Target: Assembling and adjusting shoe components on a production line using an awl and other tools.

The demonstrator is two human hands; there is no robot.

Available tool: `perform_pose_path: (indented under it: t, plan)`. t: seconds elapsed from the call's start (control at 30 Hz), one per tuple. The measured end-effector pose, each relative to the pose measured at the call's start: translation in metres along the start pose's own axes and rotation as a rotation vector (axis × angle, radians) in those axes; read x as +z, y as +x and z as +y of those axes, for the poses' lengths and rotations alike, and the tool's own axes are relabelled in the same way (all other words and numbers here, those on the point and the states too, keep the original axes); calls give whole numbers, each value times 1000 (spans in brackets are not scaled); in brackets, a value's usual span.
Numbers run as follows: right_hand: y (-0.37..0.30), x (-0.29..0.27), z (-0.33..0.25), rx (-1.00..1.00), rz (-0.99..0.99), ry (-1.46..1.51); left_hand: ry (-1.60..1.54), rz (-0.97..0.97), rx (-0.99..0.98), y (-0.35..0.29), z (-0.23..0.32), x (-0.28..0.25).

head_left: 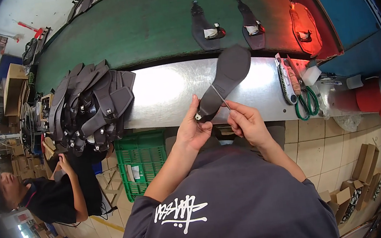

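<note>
A dark grey sandal (pixel 234 69) is raised over the metal ledge, its broad sole face toward me and its toe end pointing up and right. My left hand (pixel 191 130) grips its strapped lower end, where a small pale piece shows by the thumb. In my right hand (pixel 247 123) is a thin, pale, rod-like tool (pixel 220 95), pinched between thumb and fingers. It lies slantwise across the narrow middle of the sole. Whether its tip presses on the sole I cannot tell. The straps behind the sole are mostly hidden.
Several sandals are heaped (pixel 92 102) on the metal ledge (pixel 163 87) at left. More lie on the green belt (pixel 142 25), one under red light (pixel 305 23). A utility knife (pixel 285 80) and green-handled scissors (pixel 308 101) lie right. A green crate (pixel 141 162) and a seated person (pixel 53 195) are left.
</note>
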State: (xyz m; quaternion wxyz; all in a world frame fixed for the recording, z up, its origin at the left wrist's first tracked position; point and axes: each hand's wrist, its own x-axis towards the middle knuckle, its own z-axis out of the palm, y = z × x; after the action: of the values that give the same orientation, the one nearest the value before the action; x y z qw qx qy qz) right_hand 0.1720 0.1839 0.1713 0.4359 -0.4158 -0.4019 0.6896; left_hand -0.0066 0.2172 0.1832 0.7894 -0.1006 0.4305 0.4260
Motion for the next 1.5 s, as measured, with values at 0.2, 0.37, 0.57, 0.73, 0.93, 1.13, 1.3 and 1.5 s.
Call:
perform_pose_path:
  t: [0.2,0.37,0.57,0.73,0.93,1.13,1.3,1.5]
  plan:
    - [-7,15,-16,254,-150,62,238,-80,510,14,4,-5]
    - [-5,22,-8,322,-127,167,419,10,619,18,2,-3]
    - [-1,13,-6,345,-97,418,319,-33,622,13,1,4]
    - [-5,5,-22,201,-109,216,234,-21,608,15,0,5]
    - [-1,16,-10,-549,131,-832,247,-22,588,15,1,-1]
    - [-7,26,-7,-556,-18,-828,100,-126,437,16,8,-6]
    - [-9,29,-12,-591,12,-788,-109,-70,174,12,16,6]
    - [-1,21,-11,-536,118,-982,-91,-319,220,24,8,-19]
